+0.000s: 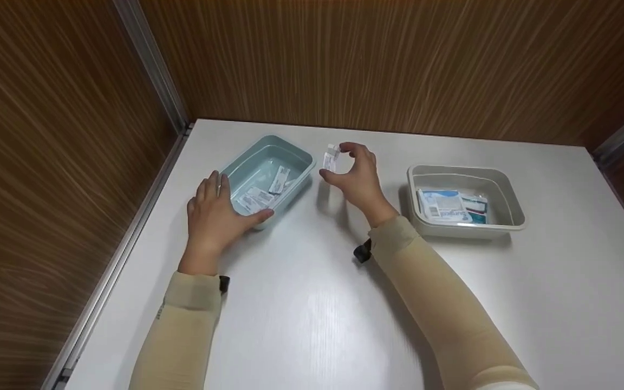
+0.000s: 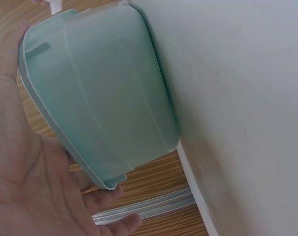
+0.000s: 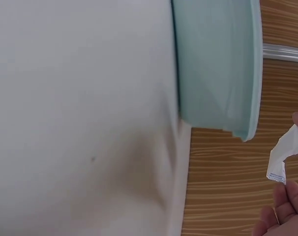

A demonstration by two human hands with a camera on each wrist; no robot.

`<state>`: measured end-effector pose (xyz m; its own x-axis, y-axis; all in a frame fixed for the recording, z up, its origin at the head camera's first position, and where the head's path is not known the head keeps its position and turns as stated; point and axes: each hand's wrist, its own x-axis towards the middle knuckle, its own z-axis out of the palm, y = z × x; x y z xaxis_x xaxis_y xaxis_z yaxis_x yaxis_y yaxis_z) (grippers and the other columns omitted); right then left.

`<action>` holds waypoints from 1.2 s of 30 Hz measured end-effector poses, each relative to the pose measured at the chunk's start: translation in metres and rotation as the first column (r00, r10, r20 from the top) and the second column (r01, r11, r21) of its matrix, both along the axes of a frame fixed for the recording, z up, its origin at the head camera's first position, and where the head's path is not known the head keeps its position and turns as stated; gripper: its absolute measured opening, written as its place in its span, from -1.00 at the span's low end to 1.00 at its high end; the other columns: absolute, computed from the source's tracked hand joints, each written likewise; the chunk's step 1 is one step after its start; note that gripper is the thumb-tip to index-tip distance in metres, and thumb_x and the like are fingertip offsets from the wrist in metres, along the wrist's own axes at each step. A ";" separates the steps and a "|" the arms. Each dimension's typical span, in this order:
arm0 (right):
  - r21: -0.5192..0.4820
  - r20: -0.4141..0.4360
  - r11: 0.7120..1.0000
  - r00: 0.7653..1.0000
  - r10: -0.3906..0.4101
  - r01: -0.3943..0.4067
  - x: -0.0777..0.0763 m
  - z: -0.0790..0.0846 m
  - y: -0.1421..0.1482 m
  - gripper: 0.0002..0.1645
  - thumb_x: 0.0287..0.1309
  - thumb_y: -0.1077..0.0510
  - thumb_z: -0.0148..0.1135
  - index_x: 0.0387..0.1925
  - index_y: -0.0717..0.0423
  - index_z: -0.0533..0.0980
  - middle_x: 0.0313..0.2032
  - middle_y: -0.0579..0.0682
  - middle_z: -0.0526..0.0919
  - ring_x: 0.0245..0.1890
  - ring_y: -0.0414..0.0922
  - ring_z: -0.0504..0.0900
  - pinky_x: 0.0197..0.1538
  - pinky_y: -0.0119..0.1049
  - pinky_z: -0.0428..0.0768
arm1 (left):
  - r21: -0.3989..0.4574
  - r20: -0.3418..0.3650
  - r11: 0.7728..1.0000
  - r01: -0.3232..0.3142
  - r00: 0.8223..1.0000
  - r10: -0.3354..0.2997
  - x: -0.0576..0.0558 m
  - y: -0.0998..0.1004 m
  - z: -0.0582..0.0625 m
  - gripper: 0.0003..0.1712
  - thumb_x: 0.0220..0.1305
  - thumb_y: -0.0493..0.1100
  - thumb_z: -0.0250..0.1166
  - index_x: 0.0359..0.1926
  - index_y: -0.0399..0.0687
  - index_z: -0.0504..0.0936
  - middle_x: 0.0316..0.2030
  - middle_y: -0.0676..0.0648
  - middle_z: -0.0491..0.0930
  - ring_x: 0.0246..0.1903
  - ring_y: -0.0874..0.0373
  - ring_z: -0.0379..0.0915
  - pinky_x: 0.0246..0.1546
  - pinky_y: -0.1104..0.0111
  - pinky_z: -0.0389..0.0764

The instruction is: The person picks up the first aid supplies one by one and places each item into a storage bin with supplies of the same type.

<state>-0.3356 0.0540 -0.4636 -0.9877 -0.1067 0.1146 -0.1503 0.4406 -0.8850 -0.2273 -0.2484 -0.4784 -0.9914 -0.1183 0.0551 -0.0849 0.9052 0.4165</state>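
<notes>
My left hand (image 1: 212, 219) holds the near end of a light teal plastic basin (image 1: 258, 165), thumb and fingers spread around its rim. In the left wrist view, the fingers lie against the basin's outer edge (image 2: 38, 110). Several small white printed packets (image 1: 255, 199) lie inside it, some partly overlapping. To the right of the basin, my right hand (image 1: 363, 181) pinches one small white packet (image 1: 331, 158) between thumb and index finger, above the table. The right wrist view shows this packet (image 3: 285, 150) bent, with blue print at one end.
On the right stands a beige plastic basin (image 1: 499, 189) holding a blue-and-white packet (image 1: 444, 205) and green-and-white packets (image 1: 475, 208). Both basins rest on a white table (image 1: 301, 314). Wood-grain panels (image 1: 371, 65) rise behind and to the left.
</notes>
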 end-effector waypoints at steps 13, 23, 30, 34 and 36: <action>0.024 0.014 0.996 0.997 0.081 -0.082 0.004 0.016 -0.031 -0.06 0.26 0.00 0.70 0.54 0.07 0.43 0.50 0.06 0.49 0.63 0.08 0.31 0.71 -0.04 0.40 | -0.003 0.006 1.000 -0.011 1.000 0.011 0.003 0.002 0.002 0.69 0.13 0.76 0.40 0.82 -0.33 -0.02 0.82 -0.39 -0.07 0.80 -0.37 -0.12 0.71 -0.40 0.09; 0.118 0.020 0.986 0.993 0.114 -0.116 0.005 0.009 -0.054 0.02 0.22 -0.09 0.75 0.56 0.04 0.42 0.50 0.02 0.54 0.63 0.04 0.29 0.74 -0.04 0.32 | -0.008 0.006 1.000 0.000 1.000 0.000 0.004 0.006 0.002 0.69 0.12 0.76 0.41 0.81 -0.34 -0.01 0.82 -0.38 -0.06 0.80 -0.36 -0.12 0.72 -0.38 0.09; 0.176 0.030 0.972 0.988 0.150 -0.153 0.011 0.009 -0.079 0.11 0.21 -0.21 0.74 0.62 -0.02 0.39 0.57 -0.01 0.48 0.66 0.03 0.24 0.77 0.03 0.23 | -0.014 0.007 1.000 0.007 1.000 -0.007 0.006 0.005 0.001 0.71 0.10 0.78 0.40 0.80 -0.37 0.00 0.81 -0.40 -0.05 0.80 -0.37 -0.11 0.70 -0.39 0.10; 0.265 0.016 0.945 0.981 0.195 -0.192 0.014 0.007 -0.083 0.25 0.10 -0.29 0.79 0.66 0.00 0.35 0.65 0.01 0.41 0.69 0.06 0.20 0.76 0.10 0.11 | -0.014 0.005 1.000 0.011 1.000 -0.011 0.007 0.005 0.000 0.70 0.12 0.77 0.39 0.81 -0.37 -0.01 0.81 -0.40 -0.05 0.80 -0.36 -0.11 0.70 -0.40 0.11; 0.310 0.006 0.928 0.976 0.216 -0.207 0.015 0.006 -0.082 0.34 0.05 -0.34 0.81 0.69 0.01 0.32 0.69 0.02 0.37 0.72 0.07 0.17 0.75 0.13 0.06 | -0.012 0.001 1.000 0.014 1.000 -0.014 0.007 0.005 0.000 0.70 0.12 0.77 0.39 0.81 -0.36 -0.01 0.81 -0.39 -0.05 0.80 -0.36 -0.10 0.70 -0.40 0.11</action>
